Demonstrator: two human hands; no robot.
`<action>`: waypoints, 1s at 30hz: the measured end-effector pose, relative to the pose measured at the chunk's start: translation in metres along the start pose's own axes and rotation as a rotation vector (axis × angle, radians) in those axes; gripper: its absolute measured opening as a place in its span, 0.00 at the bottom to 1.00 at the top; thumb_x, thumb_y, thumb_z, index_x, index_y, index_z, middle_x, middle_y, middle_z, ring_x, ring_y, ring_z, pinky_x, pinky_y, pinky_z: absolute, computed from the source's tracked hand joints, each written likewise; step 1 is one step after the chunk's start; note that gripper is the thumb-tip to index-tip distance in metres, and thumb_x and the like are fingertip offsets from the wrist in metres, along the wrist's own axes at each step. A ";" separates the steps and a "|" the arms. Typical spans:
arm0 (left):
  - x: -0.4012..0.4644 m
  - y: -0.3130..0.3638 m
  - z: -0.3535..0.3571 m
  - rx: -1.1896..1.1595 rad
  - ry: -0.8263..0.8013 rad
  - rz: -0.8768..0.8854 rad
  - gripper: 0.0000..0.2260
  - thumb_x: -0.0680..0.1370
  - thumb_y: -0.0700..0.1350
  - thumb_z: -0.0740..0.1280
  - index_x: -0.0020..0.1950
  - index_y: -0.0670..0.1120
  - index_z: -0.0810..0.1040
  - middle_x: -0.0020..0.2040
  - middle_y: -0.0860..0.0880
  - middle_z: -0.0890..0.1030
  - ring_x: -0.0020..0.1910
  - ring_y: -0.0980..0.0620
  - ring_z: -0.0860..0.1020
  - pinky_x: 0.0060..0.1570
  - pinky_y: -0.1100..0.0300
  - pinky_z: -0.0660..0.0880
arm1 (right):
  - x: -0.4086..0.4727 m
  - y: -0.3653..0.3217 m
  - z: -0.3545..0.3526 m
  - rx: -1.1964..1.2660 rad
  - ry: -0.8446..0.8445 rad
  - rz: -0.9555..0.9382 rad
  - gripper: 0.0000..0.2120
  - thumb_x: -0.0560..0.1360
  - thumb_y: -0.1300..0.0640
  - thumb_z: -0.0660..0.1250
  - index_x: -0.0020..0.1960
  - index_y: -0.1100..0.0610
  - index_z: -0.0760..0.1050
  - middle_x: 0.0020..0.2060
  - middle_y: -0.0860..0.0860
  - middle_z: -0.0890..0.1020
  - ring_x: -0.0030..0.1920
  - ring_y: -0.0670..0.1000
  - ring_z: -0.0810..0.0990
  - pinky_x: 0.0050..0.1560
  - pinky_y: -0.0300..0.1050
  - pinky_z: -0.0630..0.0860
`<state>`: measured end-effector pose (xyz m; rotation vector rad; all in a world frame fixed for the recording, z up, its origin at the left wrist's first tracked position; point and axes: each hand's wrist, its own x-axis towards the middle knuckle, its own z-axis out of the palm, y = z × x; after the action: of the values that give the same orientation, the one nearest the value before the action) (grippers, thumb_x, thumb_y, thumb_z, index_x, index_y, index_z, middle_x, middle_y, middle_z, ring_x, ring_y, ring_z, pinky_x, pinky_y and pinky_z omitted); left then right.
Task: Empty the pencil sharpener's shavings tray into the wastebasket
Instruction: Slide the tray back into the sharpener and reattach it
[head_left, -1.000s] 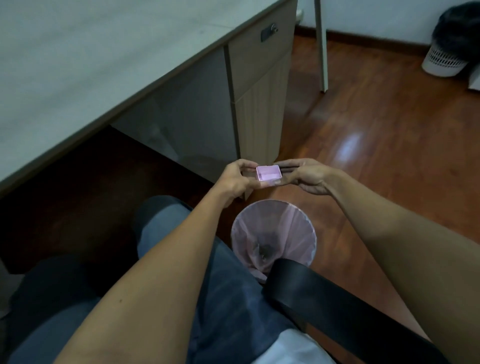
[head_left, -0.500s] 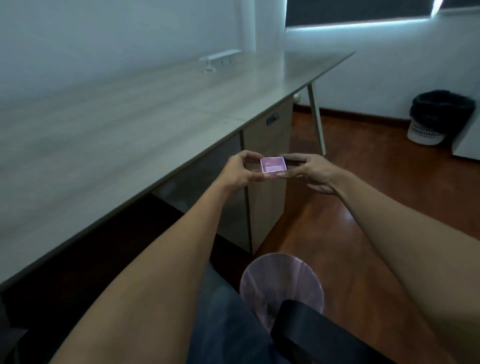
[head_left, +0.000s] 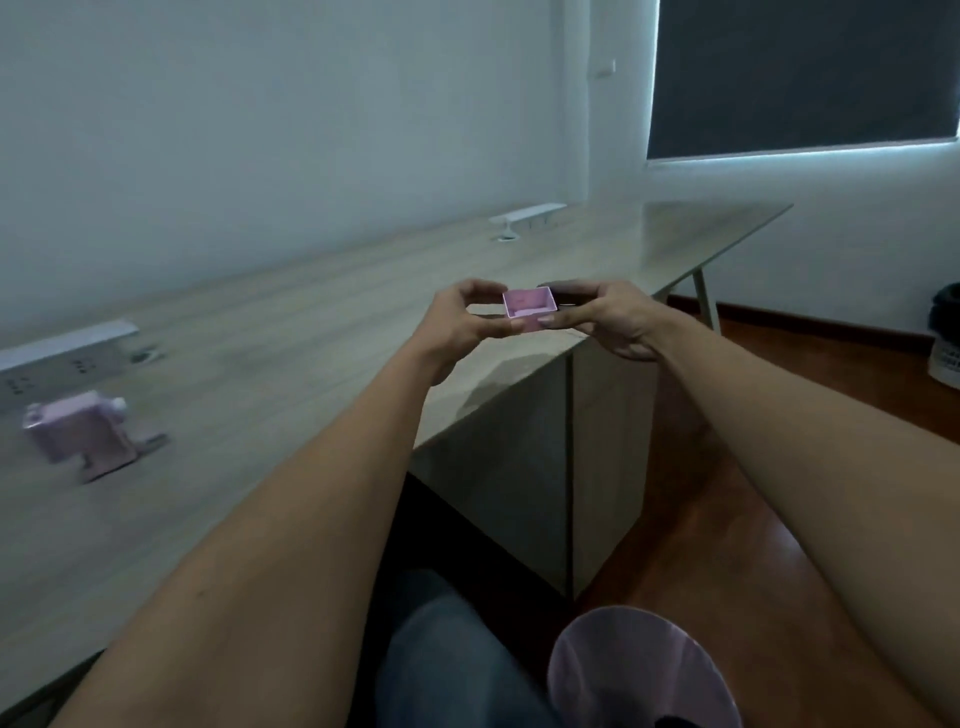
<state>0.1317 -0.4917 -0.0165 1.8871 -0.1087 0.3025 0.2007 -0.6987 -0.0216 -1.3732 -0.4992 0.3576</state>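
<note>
two hands (head_left: 462, 325) (head_left: 608, 319) hold pink tray (head_left: 530, 307) | above wood desk (head_left: 291, 332) | dim room

A long pale wood-grain surface (head_left: 322, 291) runs along a plain white wall (head_left: 260, 114), with a drawer cabinet (head_left: 605, 441) under its near edge and a slanted white leg (head_left: 707, 301) at its far end. Beyond the surface, a dark blind (head_left: 800, 73) covers the window, light leaking along its lower edge. Right of the cabinet lies glossy reddish wood floor (head_left: 727, 561).

Left hand (head_left: 457, 322), right hand (head_left: 602, 317) hold pink tray (head_left: 530, 307) upright over desk (head_left: 291, 332).
</note>
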 end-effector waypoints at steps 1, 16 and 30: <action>-0.002 0.003 -0.015 0.003 0.024 -0.001 0.28 0.68 0.36 0.80 0.66 0.39 0.76 0.62 0.44 0.81 0.55 0.45 0.85 0.59 0.54 0.79 | 0.010 -0.002 0.013 -0.003 -0.019 -0.008 0.28 0.68 0.78 0.72 0.67 0.67 0.75 0.59 0.60 0.83 0.60 0.53 0.83 0.62 0.40 0.77; -0.074 -0.010 -0.223 0.060 0.420 -0.071 0.26 0.68 0.41 0.81 0.64 0.43 0.78 0.58 0.51 0.83 0.61 0.50 0.81 0.65 0.53 0.75 | 0.115 -0.004 0.231 -0.011 -0.441 -0.017 0.22 0.69 0.74 0.73 0.61 0.63 0.80 0.58 0.59 0.85 0.59 0.52 0.84 0.64 0.41 0.75; -0.176 -0.020 -0.368 0.125 0.680 -0.139 0.26 0.71 0.37 0.78 0.68 0.40 0.77 0.63 0.43 0.82 0.61 0.47 0.81 0.56 0.64 0.79 | 0.141 0.012 0.422 -0.015 -0.762 -0.032 0.22 0.72 0.73 0.72 0.65 0.67 0.77 0.60 0.59 0.84 0.60 0.51 0.84 0.61 0.38 0.78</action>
<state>-0.0900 -0.1519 0.0304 1.8060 0.5068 0.8485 0.0950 -0.2702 0.0355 -1.2106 -1.1471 0.8600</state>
